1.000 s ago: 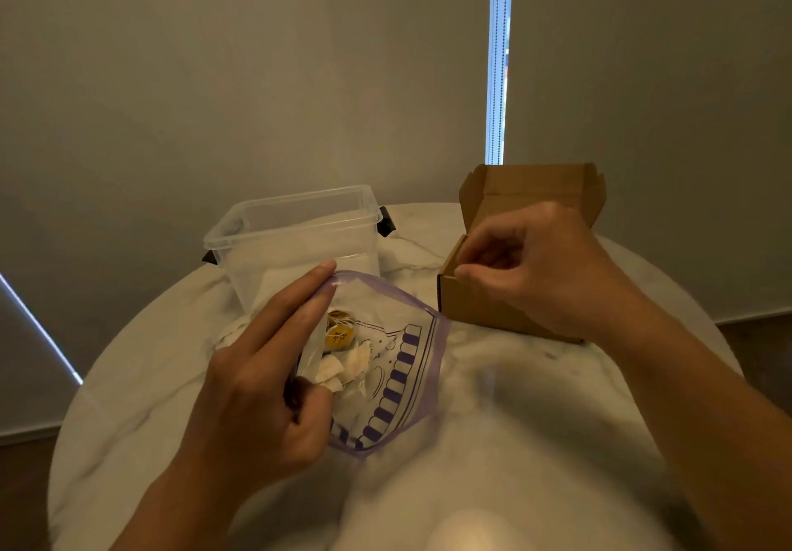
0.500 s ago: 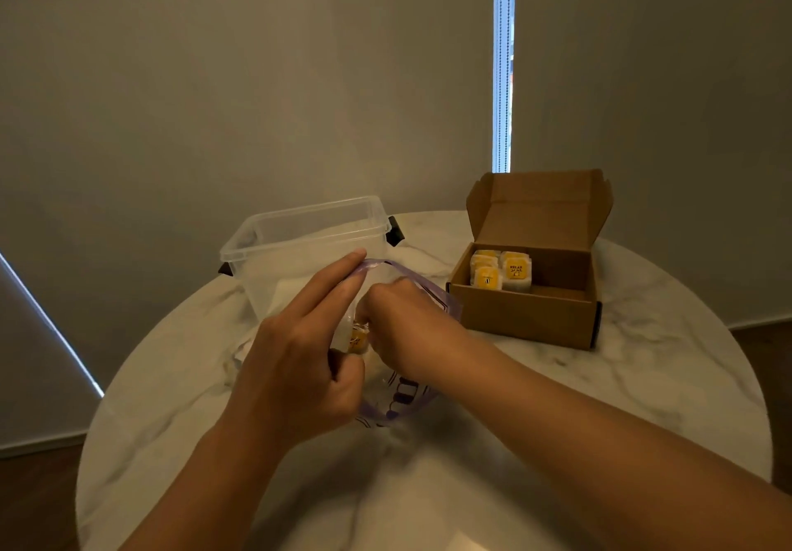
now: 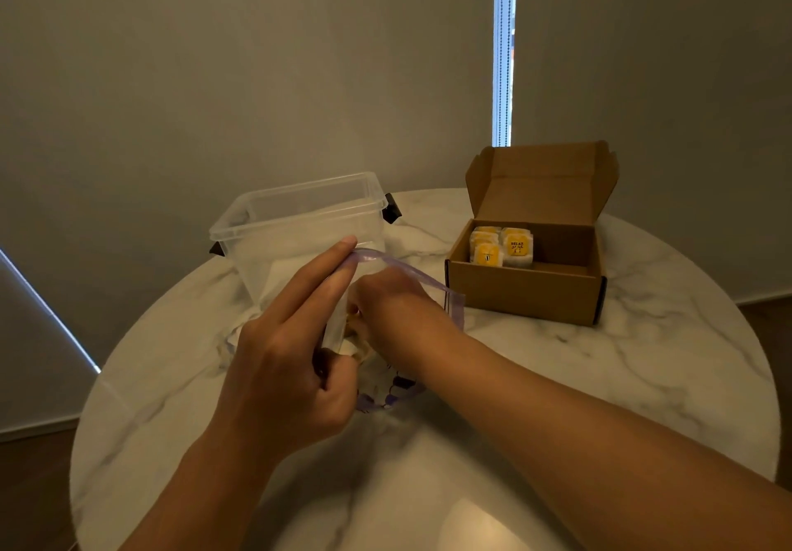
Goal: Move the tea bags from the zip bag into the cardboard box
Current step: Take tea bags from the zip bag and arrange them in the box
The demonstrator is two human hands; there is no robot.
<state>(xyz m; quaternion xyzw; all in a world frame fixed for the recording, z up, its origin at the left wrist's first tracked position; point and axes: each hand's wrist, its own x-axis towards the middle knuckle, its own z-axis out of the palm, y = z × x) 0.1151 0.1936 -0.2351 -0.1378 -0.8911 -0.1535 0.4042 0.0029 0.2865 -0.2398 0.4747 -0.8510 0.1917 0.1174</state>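
One zip bag (image 3: 455, 308), one cardboard box (image 3: 525, 293) (perhaps four tea bags (image 3: 501, 247) inside).

Round marble-look table (image 3: 651, 383), white w/ grey veins, fills lower centre; soft glare patch on its near edge. Behind: plain grey-beige wall or blinds (image 3: 257, 57), can't tell which. Narrow vertical gap (image 3: 505, 49) upper right lets in bright blue-white daylight, w/ bead chain (image 3: 510, 57) in it. Thin diagonal light strip (image 3: 47, 310) at left. Dark wood floor (image 3: 34, 490) in lower corners, pale skirting (image 3: 38, 425) above. Room dim overall.
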